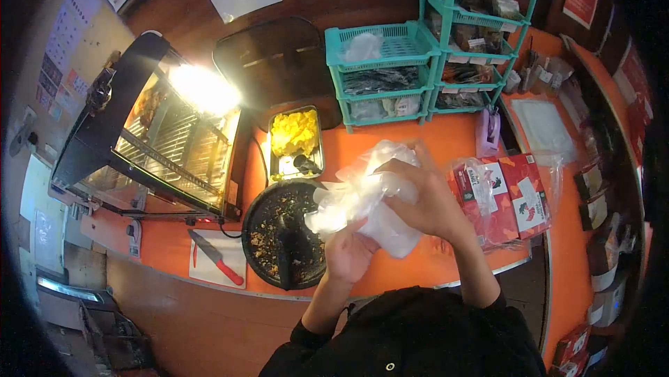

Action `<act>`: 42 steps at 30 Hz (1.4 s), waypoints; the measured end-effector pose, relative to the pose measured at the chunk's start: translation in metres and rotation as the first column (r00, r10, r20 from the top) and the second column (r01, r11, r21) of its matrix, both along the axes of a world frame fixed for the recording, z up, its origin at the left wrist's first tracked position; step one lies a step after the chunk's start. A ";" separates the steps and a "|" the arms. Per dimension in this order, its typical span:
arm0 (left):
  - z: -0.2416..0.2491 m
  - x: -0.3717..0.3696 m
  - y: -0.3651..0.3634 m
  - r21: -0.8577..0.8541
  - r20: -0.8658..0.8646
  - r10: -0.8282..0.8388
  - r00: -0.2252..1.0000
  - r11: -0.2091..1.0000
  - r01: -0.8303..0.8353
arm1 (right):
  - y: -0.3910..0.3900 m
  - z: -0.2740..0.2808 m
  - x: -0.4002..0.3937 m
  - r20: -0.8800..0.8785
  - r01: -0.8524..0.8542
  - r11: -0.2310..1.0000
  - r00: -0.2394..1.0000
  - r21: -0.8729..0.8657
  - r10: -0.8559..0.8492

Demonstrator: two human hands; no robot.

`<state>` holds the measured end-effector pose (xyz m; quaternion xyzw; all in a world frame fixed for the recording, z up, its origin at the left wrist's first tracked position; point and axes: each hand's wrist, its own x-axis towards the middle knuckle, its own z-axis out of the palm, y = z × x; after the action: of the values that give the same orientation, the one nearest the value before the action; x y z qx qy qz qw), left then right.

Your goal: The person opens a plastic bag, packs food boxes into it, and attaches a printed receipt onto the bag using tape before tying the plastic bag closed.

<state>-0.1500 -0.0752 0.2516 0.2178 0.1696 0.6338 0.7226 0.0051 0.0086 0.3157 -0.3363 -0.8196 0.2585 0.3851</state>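
Observation:
Both hands are raised over the orange counter with a bunch of thin, crumpled clear plastic [391,234] between them. My right hand [426,199] grips the plastic from above, its fingers curled into it. From below, my left hand [348,255] meets the same plastic, which covers its fingers and shines brightly in the light. Just left of the left hand stands a black stone mortar [317,203] with crushed bits inside and a dark pestle [287,251] lying across it.
A metal tray of yellow food [294,133] sits behind the mortar. At left are a lit glass warmer [174,133] and a red-handled knife [217,258] on a white board [202,272]. Teal racks [382,77] stand at the back; red boxes [505,199] lie right.

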 end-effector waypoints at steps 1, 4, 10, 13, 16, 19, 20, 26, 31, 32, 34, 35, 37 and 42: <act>0.001 0.001 0.000 0.001 0.000 0.001 1.000 1.000 -0.001 | 0.001 0.001 0.000 -0.009 -0.004 1.000 1.000 0.010 0.004; 0.005 0.003 0.001 -0.094 0.015 0.056 0.998 0.994 -0.054 | 0.002 0.001 0.001 -0.048 -0.023 1.000 0.999 -0.015 0.022; 0.012 0.005 0.002 -0.172 -0.061 0.046 0.997 0.984 -0.056 | 0.002 0.004 0.003 -0.047 -0.053 0.999 0.997 0.015 0.053; 0.010 0.006 0.002 -0.139 -0.127 0.043 0.991 0.988 -0.061 | -0.008 0.013 -0.001 0.053 -0.016 1.000 0.998 -0.023 0.017; 0.003 0.006 0.002 -0.140 -0.014 0.043 0.999 0.989 -0.045 | -0.014 0.017 -0.003 0.147 0.052 0.999 0.988 -0.018 -0.048; 0.010 0.007 0.001 -0.178 -0.060 0.062 0.996 0.981 -0.072 | -0.009 0.007 -0.003 0.116 0.045 0.998 0.992 0.045 -0.050; 0.012 0.005 0.001 -0.174 -0.067 0.042 0.997 0.983 -0.054 | -0.009 0.007 -0.003 0.116 0.043 0.998 0.992 0.045 -0.048; 0.011 0.003 -0.001 -0.105 0.024 0.036 0.999 0.994 -0.034 | -0.004 0.003 -0.002 0.020 0.010 1.000 1.000 0.003 -0.010; 0.005 0.001 -0.001 -0.131 -0.055 0.043 0.998 0.990 -0.050 | 0.000 -0.001 0.002 0.028 -0.022 1.000 0.999 -0.006 0.022; 0.005 0.001 -0.001 -0.140 -0.021 0.033 0.999 0.989 -0.036 | -0.001 -0.001 0.001 0.027 -0.022 1.000 0.999 -0.007 0.022; 0.001 0.000 -0.001 -0.151 0.013 0.023 1.000 0.988 -0.021 | -0.007 0.003 -0.001 0.052 0.017 0.998 0.999 -0.059 -0.014; -0.006 -0.002 0.001 -0.100 0.056 -0.018 0.998 0.995 0.023 | -0.009 0.006 -0.001 0.052 0.017 0.998 0.999 -0.061 -0.014; -0.008 -0.002 0.001 -0.047 0.095 -0.062 0.994 0.997 0.066 | -0.012 0.011 -0.002 0.122 0.029 0.999 0.992 0.028 -0.032; 0.021 0.011 -0.002 -0.227 -0.188 0.091 0.978 0.965 -0.134 | -0.010 0.006 -0.003 0.097 0.054 0.999 0.994 0.004 -0.054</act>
<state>-0.1390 -0.0776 0.2724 0.1744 0.3198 0.6271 0.6885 0.0022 -0.0010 0.3220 -0.3702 -0.8281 0.2310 0.3519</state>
